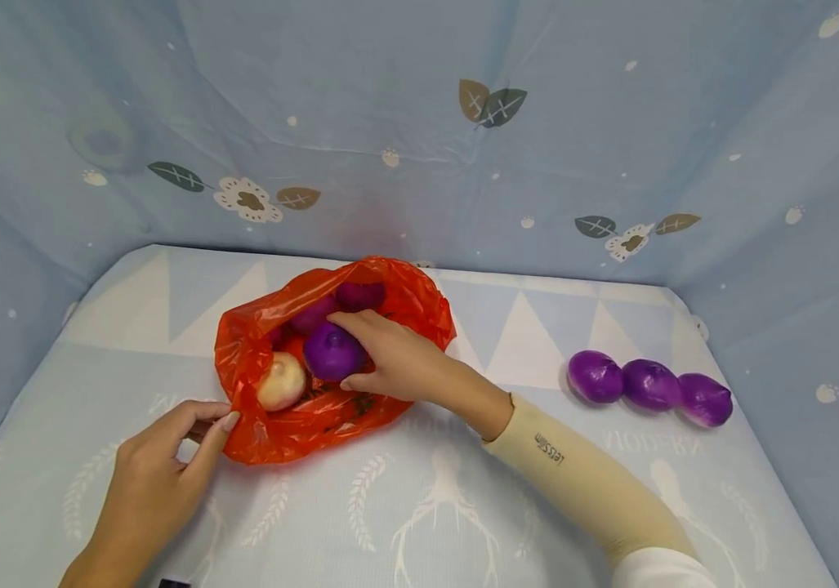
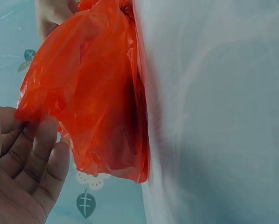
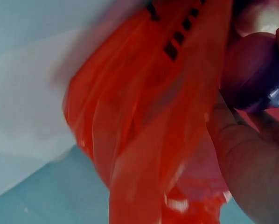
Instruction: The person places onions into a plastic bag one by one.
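A red plastic bag (image 1: 272, 441) lies on the table with its mouth spread. At the near left, my left hand (image 1: 154, 478) pinches the rim between thumb and fingers; the left wrist view shows the pinched film (image 2: 34, 105) close up. Reaching in from the right, my right hand (image 1: 404, 359) grips a purple onion (image 1: 331, 351) at the bag's mouth. Beside that onion sits a pale onion (image 1: 282, 384), and several more purple onions (image 1: 360, 294) lie deeper, partly hidden by film and hand. The right wrist view shows the gripped onion (image 3: 254, 70) touching the thumb.
In a row on the right of the table (image 1: 500, 506) lie three purple onions: a left one (image 1: 595, 376), a middle one (image 1: 650, 385) and a right one (image 1: 706, 400). A patterned blue curtain (image 1: 419, 188) hangs behind. A small dark object (image 1: 173, 583) shows at the bottom edge.
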Action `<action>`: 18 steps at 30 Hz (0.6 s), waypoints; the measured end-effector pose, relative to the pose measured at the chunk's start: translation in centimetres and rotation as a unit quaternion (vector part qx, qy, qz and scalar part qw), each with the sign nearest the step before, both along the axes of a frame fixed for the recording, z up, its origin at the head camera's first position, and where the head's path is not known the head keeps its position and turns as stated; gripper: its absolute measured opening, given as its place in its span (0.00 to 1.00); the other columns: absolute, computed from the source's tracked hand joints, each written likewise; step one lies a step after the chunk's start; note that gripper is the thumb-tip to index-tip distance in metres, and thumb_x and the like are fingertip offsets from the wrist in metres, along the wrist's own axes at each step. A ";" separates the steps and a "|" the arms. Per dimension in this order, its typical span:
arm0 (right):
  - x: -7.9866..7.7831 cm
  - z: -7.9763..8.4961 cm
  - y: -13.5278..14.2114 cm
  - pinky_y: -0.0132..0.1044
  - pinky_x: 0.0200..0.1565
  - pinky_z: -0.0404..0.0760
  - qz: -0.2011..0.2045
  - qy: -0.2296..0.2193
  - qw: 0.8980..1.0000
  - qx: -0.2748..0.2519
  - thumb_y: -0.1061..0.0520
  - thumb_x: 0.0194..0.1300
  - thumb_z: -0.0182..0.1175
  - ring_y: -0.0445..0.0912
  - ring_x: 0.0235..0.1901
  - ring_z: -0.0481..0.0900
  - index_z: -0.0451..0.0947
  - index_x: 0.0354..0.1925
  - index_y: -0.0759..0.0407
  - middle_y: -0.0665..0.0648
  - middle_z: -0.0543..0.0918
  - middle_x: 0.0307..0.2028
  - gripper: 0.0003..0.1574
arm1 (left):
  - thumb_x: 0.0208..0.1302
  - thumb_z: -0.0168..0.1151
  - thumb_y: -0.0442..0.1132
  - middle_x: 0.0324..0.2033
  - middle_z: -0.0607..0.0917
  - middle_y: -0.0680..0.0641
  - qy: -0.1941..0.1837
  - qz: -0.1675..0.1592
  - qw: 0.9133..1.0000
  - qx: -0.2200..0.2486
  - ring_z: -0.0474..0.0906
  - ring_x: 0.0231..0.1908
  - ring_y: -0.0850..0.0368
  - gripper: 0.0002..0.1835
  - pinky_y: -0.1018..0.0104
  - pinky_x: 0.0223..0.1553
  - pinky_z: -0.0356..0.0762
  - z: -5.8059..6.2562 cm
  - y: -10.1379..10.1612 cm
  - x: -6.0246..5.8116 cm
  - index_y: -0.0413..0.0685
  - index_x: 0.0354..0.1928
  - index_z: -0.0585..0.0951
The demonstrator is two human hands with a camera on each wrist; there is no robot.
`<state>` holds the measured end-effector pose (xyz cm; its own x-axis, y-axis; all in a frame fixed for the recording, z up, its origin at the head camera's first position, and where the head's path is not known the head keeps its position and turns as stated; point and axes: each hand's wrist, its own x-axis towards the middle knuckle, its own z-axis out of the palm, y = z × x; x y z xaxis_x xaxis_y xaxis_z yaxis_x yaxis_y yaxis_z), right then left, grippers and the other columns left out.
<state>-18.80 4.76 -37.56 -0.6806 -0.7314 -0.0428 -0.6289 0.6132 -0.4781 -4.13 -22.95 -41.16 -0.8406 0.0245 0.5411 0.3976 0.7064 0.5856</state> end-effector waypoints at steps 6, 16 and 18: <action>-0.7 -1.2 -1.3 0.43 0.67 0.74 -0.008 -0.008 1.000 0.020 0.43 0.67 0.72 0.50 0.64 0.76 0.56 0.81 0.51 0.57 0.72 0.67 0.55 | 0.51 0.78 0.22 0.32 0.88 0.52 -0.007 0.004 1.000 0.001 0.76 0.34 0.78 0.19 0.84 0.31 0.76 0.1 0.0 0.1 0.45 0.44 0.87; -1.4 -2.6 -1.5 0.43 0.69 0.71 -0.019 -0.017 0.999 0.031 0.42 0.66 0.73 0.49 0.66 0.74 0.58 0.78 0.55 0.57 0.73 0.70 0.53 | 0.51 0.77 0.21 0.32 0.88 0.52 -0.006 0.002 1.000 -0.004 0.77 0.34 0.78 0.19 0.84 0.30 0.76 0.2 0.0 0.0 0.45 0.44 0.86; -1.5 -2.8 -1.7 0.42 0.69 0.72 -0.023 -0.010 0.999 0.038 0.42 0.66 0.73 0.49 0.66 0.75 0.59 0.77 0.57 0.57 0.74 0.68 0.53 | 0.51 0.77 0.22 0.32 0.88 0.52 -0.007 0.003 1.000 -0.004 0.76 0.34 0.78 0.19 0.84 0.30 0.76 0.2 0.0 0.0 0.45 0.43 0.86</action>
<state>-20.25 3.09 -40.31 -0.7116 -0.6937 -0.1111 -0.5899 0.6759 -0.4418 -4.09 -22.94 -40.93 -0.8478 0.0250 0.5298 0.3863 0.7136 0.5845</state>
